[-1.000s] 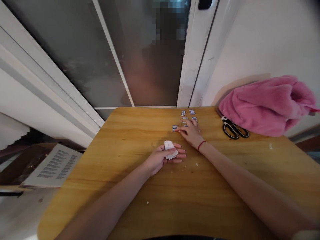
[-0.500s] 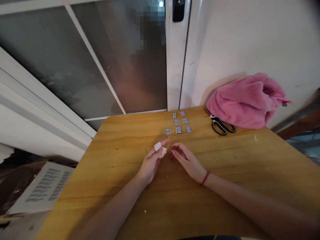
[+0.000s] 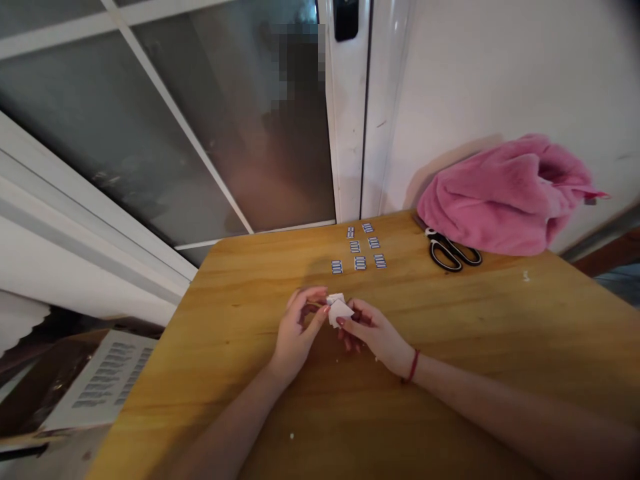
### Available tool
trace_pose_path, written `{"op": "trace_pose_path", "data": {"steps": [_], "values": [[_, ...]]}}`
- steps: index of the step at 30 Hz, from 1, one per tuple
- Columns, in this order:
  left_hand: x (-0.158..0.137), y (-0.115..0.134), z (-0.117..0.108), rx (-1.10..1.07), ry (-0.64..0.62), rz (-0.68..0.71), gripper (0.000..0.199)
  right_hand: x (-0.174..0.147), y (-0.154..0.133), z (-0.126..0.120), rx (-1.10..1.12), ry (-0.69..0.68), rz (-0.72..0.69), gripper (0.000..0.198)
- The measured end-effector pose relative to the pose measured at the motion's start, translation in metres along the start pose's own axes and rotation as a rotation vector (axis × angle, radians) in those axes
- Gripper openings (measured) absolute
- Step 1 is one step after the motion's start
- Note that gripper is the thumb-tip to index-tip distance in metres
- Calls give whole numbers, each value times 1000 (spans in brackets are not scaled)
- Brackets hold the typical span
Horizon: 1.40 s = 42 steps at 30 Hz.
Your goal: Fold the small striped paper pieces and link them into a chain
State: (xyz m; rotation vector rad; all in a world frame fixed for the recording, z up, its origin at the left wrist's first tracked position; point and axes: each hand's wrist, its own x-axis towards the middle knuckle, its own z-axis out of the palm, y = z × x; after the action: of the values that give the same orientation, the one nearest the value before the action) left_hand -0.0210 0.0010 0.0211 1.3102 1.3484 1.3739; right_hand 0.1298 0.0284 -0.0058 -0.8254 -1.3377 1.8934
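Observation:
Above the middle of the table, both hands meet at a small stack of white paper pieces (image 3: 341, 311). My left hand (image 3: 299, 327) pinches the stack's left side between thumb and fingers. From the other side, my right hand (image 3: 374, 331), with a red cord at the wrist, grips the pieces, its thumb on top. The pieces overlap unevenly, and whatever is on their undersides is hidden. Beyond the hands lie several small paper cards (image 3: 360, 263) with blue markings, set out in loose rows; the markings are too small to read.
Black-handled scissors (image 3: 453, 253) lie at the back right, blades partly under a pink plush cloth (image 3: 505, 197). A wall and a glazed door (image 3: 280, 167) border the table's (image 3: 240, 400) far edge. An open carton (image 3: 95, 380) stands at lower left. Tiny white scraps dot the wood.
My right hand has closed on the paper stack, which my left hand alone held before. The stack has shifted slightly right and nearer to me. The view has turned a little.

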Motion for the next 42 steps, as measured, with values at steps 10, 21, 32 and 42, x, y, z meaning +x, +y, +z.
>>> {"op": "trace_pose_path", "data": {"steps": [10, 21, 32, 42], "values": [[-2, -5, 3, 237, 57, -17, 10, 4, 12, 5, -109, -70, -29, 29], [25, 22, -8, 325, 1, -13, 13, 30, 0, -12, -18, -193, -74, 29], [103, 26, -10, 406, -355, 29, 9, 46, -3, -22, 123, -66, -74, 34], [151, -28, 9, 977, -22, 699, 18, 45, 1, -19, 39, -143, -96, 24]]}}
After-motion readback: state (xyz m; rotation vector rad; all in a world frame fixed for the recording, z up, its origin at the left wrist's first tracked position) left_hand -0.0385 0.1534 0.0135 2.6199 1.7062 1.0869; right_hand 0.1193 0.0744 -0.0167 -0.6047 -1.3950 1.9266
